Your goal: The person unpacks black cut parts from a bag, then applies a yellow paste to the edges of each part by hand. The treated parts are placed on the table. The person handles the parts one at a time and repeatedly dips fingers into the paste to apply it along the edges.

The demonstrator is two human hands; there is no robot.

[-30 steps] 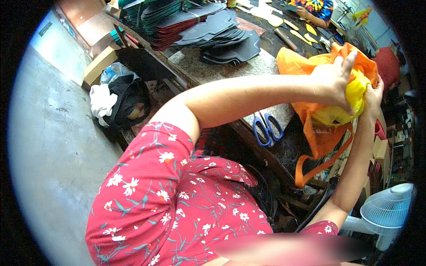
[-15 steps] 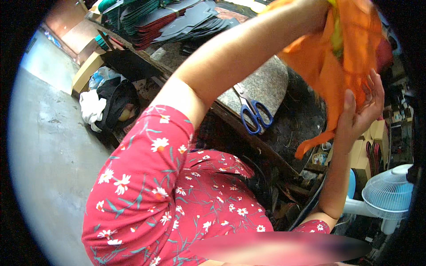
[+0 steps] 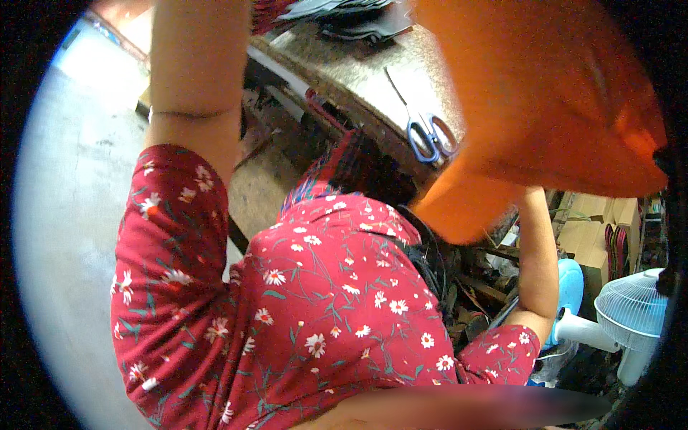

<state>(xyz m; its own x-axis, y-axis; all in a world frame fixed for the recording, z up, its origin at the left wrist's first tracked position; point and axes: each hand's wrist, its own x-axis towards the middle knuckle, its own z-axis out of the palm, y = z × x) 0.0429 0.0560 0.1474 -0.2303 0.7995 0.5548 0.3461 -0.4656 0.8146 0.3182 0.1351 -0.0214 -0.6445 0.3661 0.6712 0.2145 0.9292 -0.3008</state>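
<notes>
A large piece of orange cloth [image 3: 545,93], blurred by motion, hangs across the upper right. My right forearm [image 3: 537,251] rises to the cloth's lower edge, and my right hand is hidden behind it, so its fingers do not show. On the left, my left arm [image 3: 197,64] stretches up past the top edge of the picture, with that hand outside the view. Scissors with blue handles [image 3: 431,136] lie on the worktable [image 3: 358,68], just left of the cloth.
Dark flat cut pieces [image 3: 365,25] are stacked at the worktable's far side. A white and light-blue fan [image 3: 631,308] stands at the lower right, near cardboard boxes [image 3: 588,251]. Grey floor [image 3: 72,236] stretches along the left.
My left arm has swung left and upward, taking its hand out of view. The orange cloth has spread wider and nearer, now covering my right hand, which showed with raised fingers before.
</notes>
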